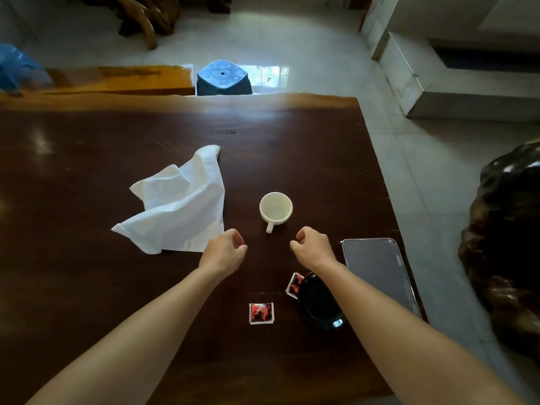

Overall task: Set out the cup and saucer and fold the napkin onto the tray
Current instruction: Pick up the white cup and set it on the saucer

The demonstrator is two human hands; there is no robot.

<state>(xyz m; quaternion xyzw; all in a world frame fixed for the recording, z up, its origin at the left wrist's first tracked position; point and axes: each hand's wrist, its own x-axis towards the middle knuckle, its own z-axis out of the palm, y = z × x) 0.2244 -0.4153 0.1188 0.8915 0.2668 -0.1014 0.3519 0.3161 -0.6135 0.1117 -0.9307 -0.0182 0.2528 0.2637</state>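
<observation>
A white cup (275,209) is seen upright on the dark wooden table (117,141), its inside bare, its handle turned toward the person. A crumpled white napkin (181,209) is spread to its left. A black saucer (317,302) is partly covered by the right forearm, with a ribbed metal tray (377,267) just beside it, its surface bare. One red sachet (295,284) is laid at the saucer's rim, another sachet (261,313) nearby. The left hand (225,252) and right hand (314,245) are held near the cup, fingers curled together, nothing gripped

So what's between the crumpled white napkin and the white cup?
Nothing; the head view shows only bare dark wooden table between the crumpled white napkin and the white handled cup.
</observation>
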